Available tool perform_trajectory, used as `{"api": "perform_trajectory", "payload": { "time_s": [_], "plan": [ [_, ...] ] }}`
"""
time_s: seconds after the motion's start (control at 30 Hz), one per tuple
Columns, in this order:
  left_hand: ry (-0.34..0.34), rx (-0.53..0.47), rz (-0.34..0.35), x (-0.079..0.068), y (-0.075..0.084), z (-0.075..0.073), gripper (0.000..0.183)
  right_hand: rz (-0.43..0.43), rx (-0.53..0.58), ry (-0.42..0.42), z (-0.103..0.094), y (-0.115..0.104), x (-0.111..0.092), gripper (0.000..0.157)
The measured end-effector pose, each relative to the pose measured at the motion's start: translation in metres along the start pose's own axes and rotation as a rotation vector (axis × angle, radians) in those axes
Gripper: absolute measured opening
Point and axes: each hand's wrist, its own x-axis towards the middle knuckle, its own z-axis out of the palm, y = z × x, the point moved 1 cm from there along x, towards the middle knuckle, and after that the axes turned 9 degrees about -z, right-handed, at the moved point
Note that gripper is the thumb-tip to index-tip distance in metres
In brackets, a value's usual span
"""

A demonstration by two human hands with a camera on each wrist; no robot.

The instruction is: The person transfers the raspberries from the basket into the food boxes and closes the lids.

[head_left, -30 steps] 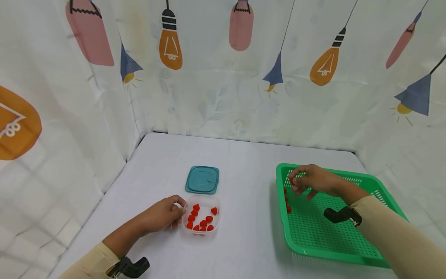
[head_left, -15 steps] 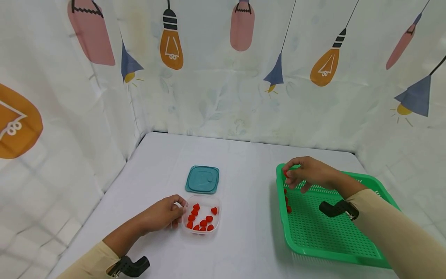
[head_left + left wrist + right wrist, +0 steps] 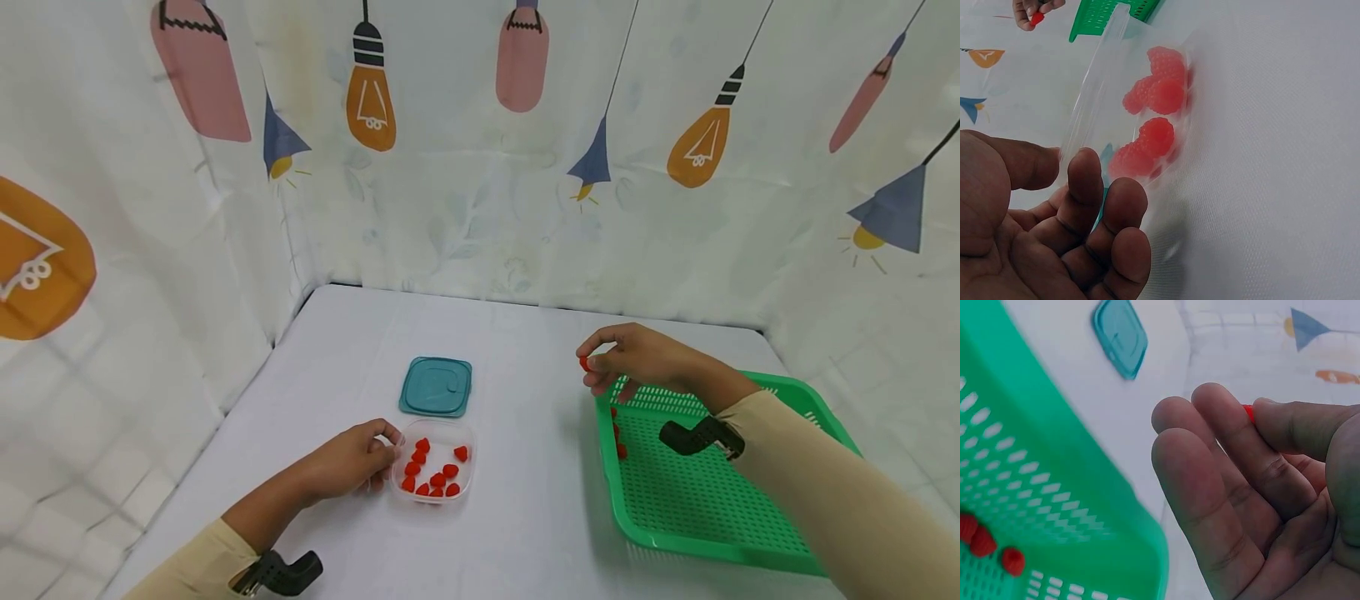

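My left hand (image 3: 351,460) pinches the left rim of a clear plastic container (image 3: 469,433) between thumb and index finger. Several red raspberries (image 3: 1166,94) lie on the container's bottom. Above the back left corner of a green perforated basket (image 3: 652,540), my right hand (image 3: 637,360) holds one red raspberry (image 3: 584,363) between thumb and fingertips. In the right wrist view only a sliver of that held raspberry (image 3: 1249,413) shows. A few more raspberries (image 3: 1013,560) rest inside the basket along its left wall.
A teal square lid (image 3: 436,387) lies flat on the white-covered table (image 3: 525,517), just behind the container. Patterned white curtains (image 3: 465,217) stand close behind the table and at both sides.
My right hand has moved left and upward from inside the basket to over its left rim, carrying the raspberry. The left hand and the container have stayed put.
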Motion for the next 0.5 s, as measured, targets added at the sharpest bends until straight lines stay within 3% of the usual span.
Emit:
{"api": "perform_trajectory", "payload": {
  "time_s": [0.5],
  "plan": [
    [-0.02, -0.021, 0.049, 0.0, -0.003, -0.002, 0.026, -0.064, 0.033, -0.069, 0.043, -0.027, 0.035, 0.026]
  ]
}}
